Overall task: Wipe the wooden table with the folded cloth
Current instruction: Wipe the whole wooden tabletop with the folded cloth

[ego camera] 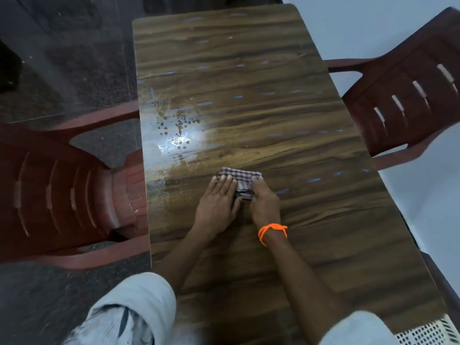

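Note:
A long wooden table (249,83) runs away from me. A small folded checked cloth (242,181) lies on it near the middle. My left hand (216,202) lies flat on the cloth's left part with straight fingers. My right hand (265,202), with an orange thread band at the wrist, holds the cloth's right edge with curled fingers. A wet patch with dark droplets (174,130) shines on the table to the far left of the cloth.
A red-brown plastic chair (62,195) stands against the table's left edge, another red-brown plastic chair (408,95) at the right edge. A white perforated basket corner (428,332) shows at the bottom right. Dark speckled floor lies on the left.

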A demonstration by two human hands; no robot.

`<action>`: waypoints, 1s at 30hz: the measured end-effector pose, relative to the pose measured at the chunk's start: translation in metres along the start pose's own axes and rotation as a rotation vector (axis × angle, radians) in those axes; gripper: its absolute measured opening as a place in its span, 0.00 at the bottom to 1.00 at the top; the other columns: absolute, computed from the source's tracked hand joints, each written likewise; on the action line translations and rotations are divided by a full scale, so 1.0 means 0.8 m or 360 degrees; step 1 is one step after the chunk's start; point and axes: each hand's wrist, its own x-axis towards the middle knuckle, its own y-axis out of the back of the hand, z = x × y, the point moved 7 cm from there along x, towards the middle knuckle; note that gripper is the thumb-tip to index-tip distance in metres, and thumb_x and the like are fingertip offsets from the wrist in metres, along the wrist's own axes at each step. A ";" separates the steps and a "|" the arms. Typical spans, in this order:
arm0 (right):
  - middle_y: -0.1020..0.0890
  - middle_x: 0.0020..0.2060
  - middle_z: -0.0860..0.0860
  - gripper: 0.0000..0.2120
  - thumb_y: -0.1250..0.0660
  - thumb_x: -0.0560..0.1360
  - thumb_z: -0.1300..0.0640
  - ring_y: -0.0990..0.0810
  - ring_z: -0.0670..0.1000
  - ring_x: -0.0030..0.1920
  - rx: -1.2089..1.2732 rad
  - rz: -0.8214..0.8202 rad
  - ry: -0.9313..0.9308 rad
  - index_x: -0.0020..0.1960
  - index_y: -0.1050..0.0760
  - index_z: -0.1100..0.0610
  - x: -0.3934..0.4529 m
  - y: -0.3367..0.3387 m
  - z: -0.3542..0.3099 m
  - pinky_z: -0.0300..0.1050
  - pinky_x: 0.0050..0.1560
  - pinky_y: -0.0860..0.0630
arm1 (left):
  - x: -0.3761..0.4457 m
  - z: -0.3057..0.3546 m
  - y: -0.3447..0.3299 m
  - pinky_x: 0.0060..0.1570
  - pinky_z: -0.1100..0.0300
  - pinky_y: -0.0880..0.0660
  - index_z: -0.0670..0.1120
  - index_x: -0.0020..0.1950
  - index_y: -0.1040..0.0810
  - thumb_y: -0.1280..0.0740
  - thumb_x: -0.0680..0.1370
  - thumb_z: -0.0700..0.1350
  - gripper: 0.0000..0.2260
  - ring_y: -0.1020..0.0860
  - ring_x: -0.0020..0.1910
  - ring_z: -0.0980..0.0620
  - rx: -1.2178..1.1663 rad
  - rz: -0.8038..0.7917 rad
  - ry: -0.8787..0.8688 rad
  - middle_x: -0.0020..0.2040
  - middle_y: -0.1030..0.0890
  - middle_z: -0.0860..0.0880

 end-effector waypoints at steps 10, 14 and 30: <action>0.21 0.59 0.62 0.24 0.35 0.65 0.79 0.28 0.65 0.65 -0.0099 -0.0055 0.0154 0.59 0.21 0.66 -0.073 0.002 -0.026 0.58 0.61 0.26 | -0.030 -0.005 0.009 0.76 0.45 0.35 0.40 0.60 0.16 0.28 0.79 0.42 0.11 0.22 0.67 0.44 -0.0331 0.0341 0.0084 0.64 0.18 0.41; 0.21 0.60 0.59 0.24 0.34 0.65 0.79 0.26 0.61 0.65 -0.0104 0.0103 -0.0050 0.58 0.20 0.65 -0.106 0.036 0.019 0.49 0.65 0.29 | -0.024 0.048 -0.011 0.75 0.50 0.35 0.44 0.53 0.14 0.27 0.78 0.44 0.06 0.20 0.62 0.45 -0.0277 0.0329 -0.0105 0.58 0.15 0.43; 0.23 0.63 0.57 0.22 0.41 0.71 0.74 0.35 0.58 0.72 -0.0039 -0.0051 0.0055 0.62 0.23 0.63 -0.001 0.033 0.040 0.40 0.72 0.41 | 0.078 0.048 0.017 0.54 0.45 0.25 0.45 0.52 0.21 0.38 0.84 0.51 0.11 0.26 0.61 0.41 -0.0127 -0.0055 0.0156 0.54 0.20 0.44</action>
